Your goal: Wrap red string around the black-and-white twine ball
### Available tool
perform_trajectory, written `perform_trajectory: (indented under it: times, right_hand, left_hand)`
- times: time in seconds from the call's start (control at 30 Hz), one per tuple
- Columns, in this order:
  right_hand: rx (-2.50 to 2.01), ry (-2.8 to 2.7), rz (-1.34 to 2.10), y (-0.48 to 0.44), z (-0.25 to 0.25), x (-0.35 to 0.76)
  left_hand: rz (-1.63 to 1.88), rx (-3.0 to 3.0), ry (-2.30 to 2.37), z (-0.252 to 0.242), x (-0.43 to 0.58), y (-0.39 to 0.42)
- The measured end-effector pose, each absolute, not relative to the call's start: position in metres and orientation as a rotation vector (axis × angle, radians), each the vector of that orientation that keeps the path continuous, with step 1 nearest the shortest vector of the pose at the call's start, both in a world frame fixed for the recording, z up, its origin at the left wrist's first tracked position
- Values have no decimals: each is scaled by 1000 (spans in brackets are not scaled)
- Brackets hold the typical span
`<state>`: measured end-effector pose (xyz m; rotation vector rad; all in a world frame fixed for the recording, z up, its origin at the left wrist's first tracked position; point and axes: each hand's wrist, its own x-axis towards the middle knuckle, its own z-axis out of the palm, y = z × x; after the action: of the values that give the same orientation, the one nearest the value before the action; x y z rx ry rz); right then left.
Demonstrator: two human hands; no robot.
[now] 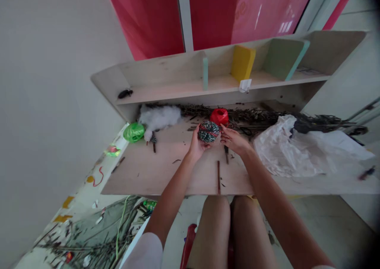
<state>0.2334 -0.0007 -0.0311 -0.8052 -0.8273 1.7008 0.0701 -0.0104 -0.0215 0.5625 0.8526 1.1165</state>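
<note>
Two bare hands met over a wooden board point(139, 174) below a low shelf point(213, 87). At far left lay a green ball of string point(133, 132), then a white tuft of fluff point(158, 116). The left hand point(196, 145) cupped a round ball of twine point(208, 131), banded dark, white and red, its fingers point(198, 131) curled up around the ball's underside and left edge, not pinching. The ball sat between the hands, a little wider than tall, its longer way running side to side, and it was nearer the left hand, resting on it. The right hand point(234, 139) reached in from the right, its fingers point(224, 129) spread and nearly flat, their tips at the ball's right edge; whether they touched it could not be told. A red ball of ribbon point(219, 117) sat just behind, before a heap of dark twigs point(252, 115). A crumpled white plastic bag point(297, 150) lay at right.
</note>
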Motion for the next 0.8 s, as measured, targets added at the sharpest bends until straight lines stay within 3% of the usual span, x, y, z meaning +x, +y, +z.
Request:
perform_trajectory:
  times: [0.8]
  right_hand:
    - [-823,-798,1696,2,-35,232]
  left_hand:
    - [953,640,727,-27,68,-12]
